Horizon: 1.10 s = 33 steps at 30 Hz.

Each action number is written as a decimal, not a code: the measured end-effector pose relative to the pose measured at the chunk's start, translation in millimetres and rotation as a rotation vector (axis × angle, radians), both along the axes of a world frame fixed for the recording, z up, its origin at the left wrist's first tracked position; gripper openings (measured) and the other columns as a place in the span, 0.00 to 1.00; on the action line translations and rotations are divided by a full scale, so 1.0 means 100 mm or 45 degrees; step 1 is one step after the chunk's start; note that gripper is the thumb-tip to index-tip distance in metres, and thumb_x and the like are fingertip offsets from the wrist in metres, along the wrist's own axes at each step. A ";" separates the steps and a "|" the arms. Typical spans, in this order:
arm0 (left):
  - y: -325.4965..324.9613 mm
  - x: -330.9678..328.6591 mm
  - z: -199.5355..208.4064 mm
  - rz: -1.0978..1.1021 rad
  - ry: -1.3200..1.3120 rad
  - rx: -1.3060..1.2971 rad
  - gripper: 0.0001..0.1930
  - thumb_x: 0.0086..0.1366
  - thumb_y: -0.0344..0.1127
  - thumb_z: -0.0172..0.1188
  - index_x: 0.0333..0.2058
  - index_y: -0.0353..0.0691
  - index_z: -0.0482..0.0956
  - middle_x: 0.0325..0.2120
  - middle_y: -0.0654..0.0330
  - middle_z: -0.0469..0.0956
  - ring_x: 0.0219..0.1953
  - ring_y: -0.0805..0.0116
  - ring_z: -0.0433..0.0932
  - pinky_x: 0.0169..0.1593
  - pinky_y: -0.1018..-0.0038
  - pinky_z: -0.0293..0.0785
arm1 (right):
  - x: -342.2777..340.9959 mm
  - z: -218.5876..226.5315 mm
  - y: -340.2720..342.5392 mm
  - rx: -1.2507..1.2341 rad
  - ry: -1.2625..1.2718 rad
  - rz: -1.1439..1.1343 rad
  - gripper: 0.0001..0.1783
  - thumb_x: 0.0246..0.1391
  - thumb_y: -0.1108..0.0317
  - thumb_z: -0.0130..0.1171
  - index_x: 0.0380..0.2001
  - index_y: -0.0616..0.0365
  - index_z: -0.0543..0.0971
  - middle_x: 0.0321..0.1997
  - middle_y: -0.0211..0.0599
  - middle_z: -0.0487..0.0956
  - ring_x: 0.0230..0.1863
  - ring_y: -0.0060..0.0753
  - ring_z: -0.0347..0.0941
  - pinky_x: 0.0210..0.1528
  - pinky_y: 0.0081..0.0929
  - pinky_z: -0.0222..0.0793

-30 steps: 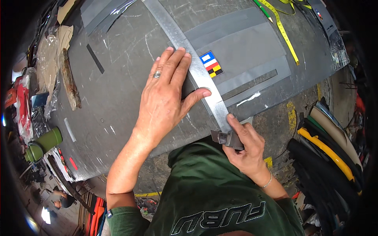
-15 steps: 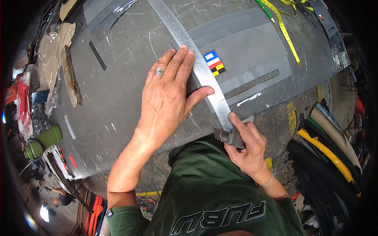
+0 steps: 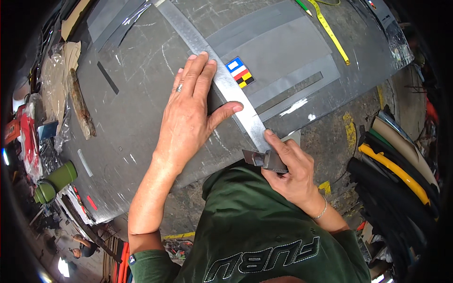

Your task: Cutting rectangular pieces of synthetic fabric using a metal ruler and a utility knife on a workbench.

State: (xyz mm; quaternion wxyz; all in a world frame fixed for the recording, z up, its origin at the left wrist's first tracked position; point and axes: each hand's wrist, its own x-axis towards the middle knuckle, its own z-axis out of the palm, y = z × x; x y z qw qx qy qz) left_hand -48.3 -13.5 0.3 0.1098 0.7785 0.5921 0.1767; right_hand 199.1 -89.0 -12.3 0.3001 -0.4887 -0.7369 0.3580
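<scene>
My left hand lies stretched over the edge of a long metal ruler, thumb and fingertips resting on the steel. Under the ruler's right side is a grey sheet with a long slot and a small colourful checkered patch. At the ruler's near end, my right hand grips a snap-off cutter, its wide blade pointing left. The right index finger reaches to the ruler's edge. The ruler's near tip is partly hidden by the cutter.
The dark worktable has scratches all over. A yellow tape measure and green pencil lie at the far right. Plastic and brown paper line the left edge, beside a green cylinder. Rolls of material stand right.
The table and the things on it have shifted slightly left and up in the picture. Both hands keep their places at the ruler, and the cutter stays in my right hand.
</scene>
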 end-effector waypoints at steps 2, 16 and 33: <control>-0.01 0.00 -0.03 -0.017 0.007 0.015 0.45 0.57 0.58 0.72 0.64 0.30 0.70 0.67 0.45 0.68 0.71 0.43 0.65 0.73 0.48 0.62 | 0.00 0.00 -0.01 -0.002 -0.004 -0.003 0.46 0.36 0.76 0.73 0.66 0.53 0.76 0.32 0.39 0.74 0.29 0.46 0.75 0.33 0.39 0.73; 0.00 -0.01 -0.12 0.029 -0.133 0.068 0.43 0.54 0.50 0.77 0.65 0.37 0.72 0.69 0.52 0.69 0.73 0.52 0.64 0.76 0.55 0.58 | -0.01 -0.02 0.01 -0.007 -0.003 -0.009 0.45 0.35 0.77 0.72 0.65 0.54 0.77 0.31 0.38 0.75 0.28 0.44 0.75 0.33 0.38 0.73; 0.01 -0.01 -0.12 0.021 -0.096 0.094 0.45 0.52 0.53 0.77 0.62 0.32 0.73 0.66 0.47 0.71 0.70 0.47 0.68 0.74 0.51 0.61 | 0.04 0.00 0.03 -0.037 0.005 0.050 0.51 0.33 0.75 0.76 0.68 0.53 0.74 0.35 0.39 0.76 0.31 0.47 0.76 0.35 0.38 0.74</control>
